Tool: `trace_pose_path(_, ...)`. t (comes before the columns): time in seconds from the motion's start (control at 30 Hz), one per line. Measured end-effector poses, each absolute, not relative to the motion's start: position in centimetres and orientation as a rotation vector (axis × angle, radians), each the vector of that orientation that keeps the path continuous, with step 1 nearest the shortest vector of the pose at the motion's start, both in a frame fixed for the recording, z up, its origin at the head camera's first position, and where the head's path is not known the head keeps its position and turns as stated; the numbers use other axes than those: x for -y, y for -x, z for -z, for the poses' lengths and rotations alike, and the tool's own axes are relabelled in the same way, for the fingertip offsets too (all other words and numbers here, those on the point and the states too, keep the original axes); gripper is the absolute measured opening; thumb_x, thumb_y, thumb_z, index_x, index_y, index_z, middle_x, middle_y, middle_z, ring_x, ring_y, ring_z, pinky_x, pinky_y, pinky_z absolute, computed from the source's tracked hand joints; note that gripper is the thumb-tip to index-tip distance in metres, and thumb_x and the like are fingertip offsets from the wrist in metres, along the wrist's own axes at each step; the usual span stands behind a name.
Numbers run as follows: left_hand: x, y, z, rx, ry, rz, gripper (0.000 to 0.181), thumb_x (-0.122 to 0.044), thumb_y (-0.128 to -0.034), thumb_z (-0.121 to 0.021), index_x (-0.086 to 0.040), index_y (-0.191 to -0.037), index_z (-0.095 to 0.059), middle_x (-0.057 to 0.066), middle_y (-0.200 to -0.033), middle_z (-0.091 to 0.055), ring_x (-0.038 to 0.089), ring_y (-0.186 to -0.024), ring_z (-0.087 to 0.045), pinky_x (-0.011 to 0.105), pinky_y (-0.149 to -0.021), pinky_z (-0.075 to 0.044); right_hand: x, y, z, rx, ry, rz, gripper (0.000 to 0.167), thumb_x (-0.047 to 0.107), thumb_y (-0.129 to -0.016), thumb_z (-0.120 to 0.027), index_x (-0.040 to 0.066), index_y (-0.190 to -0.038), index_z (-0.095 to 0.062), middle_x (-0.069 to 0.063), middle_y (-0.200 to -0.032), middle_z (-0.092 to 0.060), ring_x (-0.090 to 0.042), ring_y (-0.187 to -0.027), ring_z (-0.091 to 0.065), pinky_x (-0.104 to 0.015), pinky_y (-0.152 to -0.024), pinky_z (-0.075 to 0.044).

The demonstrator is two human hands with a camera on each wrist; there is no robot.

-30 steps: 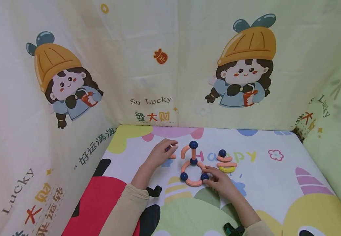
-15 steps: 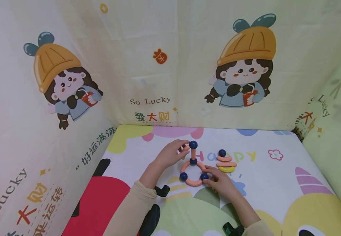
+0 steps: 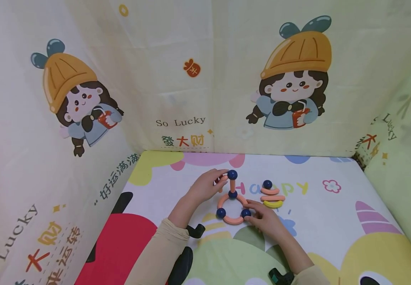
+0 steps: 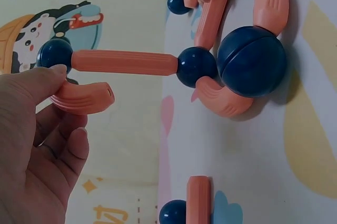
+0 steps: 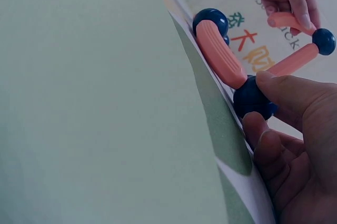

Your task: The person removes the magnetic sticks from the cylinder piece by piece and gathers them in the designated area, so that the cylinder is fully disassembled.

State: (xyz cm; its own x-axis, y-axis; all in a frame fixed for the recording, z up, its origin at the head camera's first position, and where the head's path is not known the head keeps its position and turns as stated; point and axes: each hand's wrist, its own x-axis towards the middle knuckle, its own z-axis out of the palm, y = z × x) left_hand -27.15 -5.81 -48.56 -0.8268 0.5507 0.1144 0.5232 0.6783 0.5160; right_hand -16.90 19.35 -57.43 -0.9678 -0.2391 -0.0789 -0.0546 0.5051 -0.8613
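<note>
On the mat lies a ring of salmon curved magnetic rods (image 3: 233, 221) joined by navy balls. From its far ball rises a straight salmon rod (image 4: 124, 61) topped by a navy ball (image 3: 232, 174). A short curved rod (image 4: 87, 97) meets that top ball; my left hand (image 3: 207, 186) pinches it between thumb and fingers, the thumb tip also at the ball. My right hand (image 3: 266, 219) grips the ring's near right ball (image 5: 253, 97) between thumb and fingers. Part of the left hand's curved rod is hidden by fingers in the head view.
Right of the ring lie a loose navy ball (image 3: 267, 184), a curved salmon rod (image 3: 270, 192), a straight salmon rod (image 3: 273, 198) and a yellow curved rod (image 3: 273, 204). Another ball (image 4: 172, 212) and straight rod (image 4: 198, 200) lie left of the ring. Printed cloth hangs behind.
My left hand has moved right to the curved rod hanging at the top ball and taken hold of it. The right hand stays on the ring's ball.
</note>
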Motion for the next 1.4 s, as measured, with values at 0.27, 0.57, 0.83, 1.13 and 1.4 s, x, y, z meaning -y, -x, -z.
trace_pose_path(0.27, 6.1, 27.1, 48.9, -2.857, -0.882, -0.842, 0.041, -0.036, -0.1, -0.058, -0.029, -0.14, -0.056, -0.008, -0.095, -0.056, 0.012, -0.087, -0.054, 0.023, -0.071, -0.045, -19.3, 16.9, 57.5, -2.553, 0.21, 1.462, 0.046, 0.032, -0.09, -0.072, 0.024, -0.134, -0.062, -0.002, -0.149, -0.049, -0.014, -0.059, -0.054, -0.027, -0.052, -0.049)
trace_pose_path(0.57, 7.5, 27.1, 50.3, -2.798, -0.678, -1.113, 0.037, -0.036, -0.0976, -0.062, -0.029, -0.134, -0.06, -0.009, -0.106, -0.062, 0.009, -0.092, -0.06, 0.027, -0.082, -0.052, -19.1, 17.0, 57.4, -2.561, 0.216, 1.459, 0.042, 0.028, -0.091, -0.072, 0.024, -0.131, -0.064, -0.004, -0.149, -0.05, -0.013, -0.066, -0.055, -0.027, -0.055, -0.05)
trace_pose_path(0.83, 8.8, 26.6, 52.1, -2.652, -0.382, -1.404, 0.036, -0.036, -0.0929, -0.069, -0.026, -0.127, -0.065, -0.009, -0.105, -0.065, 0.012, -0.095, -0.062, 0.03, -0.08, -0.055, -19.2, 16.9, 57.3, -2.574, 0.244, 1.45, 0.044, 0.029, -0.091, -0.072, 0.021, -0.133, -0.063, -0.008, -0.15, -0.048, -0.012, -0.065, -0.053, -0.025, -0.054, -0.048)
trace_pose_path(1.13, 10.5, 25.4, 54.3, -2.569, -0.1, -1.582, 0.036, -0.04, -0.0872, -0.075, -0.023, -0.118, -0.066, -0.004, -0.102, -0.07, 0.012, -0.088, -0.067, 0.029, -0.075, -0.055, -19.3, 16.9, 57.6, -2.541, 0.243, 1.475, 0.045, 0.031, -0.091, -0.072, 0.021, -0.133, -0.062, -0.008, -0.151, -0.047, -0.013, -0.059, -0.053, -0.027, -0.052, -0.049)
trace_pose_path(1.4, 12.2, 24.8, 55.7, -2.628, 0.083, -1.576, 0.032, -0.044, -0.0865, -0.075, -0.024, -0.109, -0.065, -0.003, -0.099, -0.067, 0.014, -0.087, -0.061, 0.029, -0.076, -0.052, -19.3, 17.0, 57.6, -2.545, 0.23, 1.462, 0.046, 0.032, -0.091, -0.072, 0.021, -0.134, -0.061, -0.007, -0.151, -0.047, -0.014, -0.06, -0.053, -0.026, -0.052, -0.048)
